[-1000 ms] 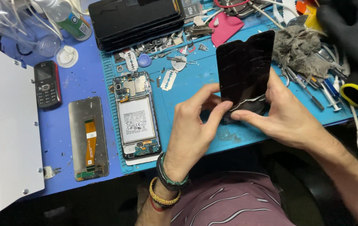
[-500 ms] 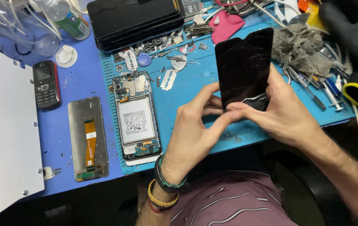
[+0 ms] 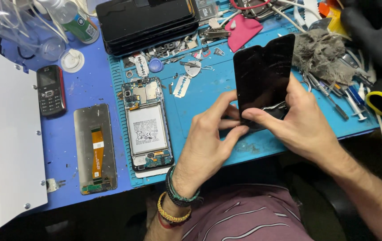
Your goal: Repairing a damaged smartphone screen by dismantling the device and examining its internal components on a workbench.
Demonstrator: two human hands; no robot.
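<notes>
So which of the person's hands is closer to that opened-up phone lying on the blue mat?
The left. The left hand is just to the right of the opened phone, not touching it. The right hand is farther right, beyond the left hand, gripping the black screen panel.

Looking down on a phone repair workshop. Showing it all over the blue worktop [image 3: 88, 89]: an opened phone [image 3: 147, 125] lying with battery and boards bared on a blue repair mat [image 3: 208, 89], a loose display panel [image 3: 95, 148] beside it, stacked dark screens [image 3: 148, 20], scattered picks, blades, tweezers [image 3: 333, 96], a small keypad phone [image 3: 50, 90].
</notes>
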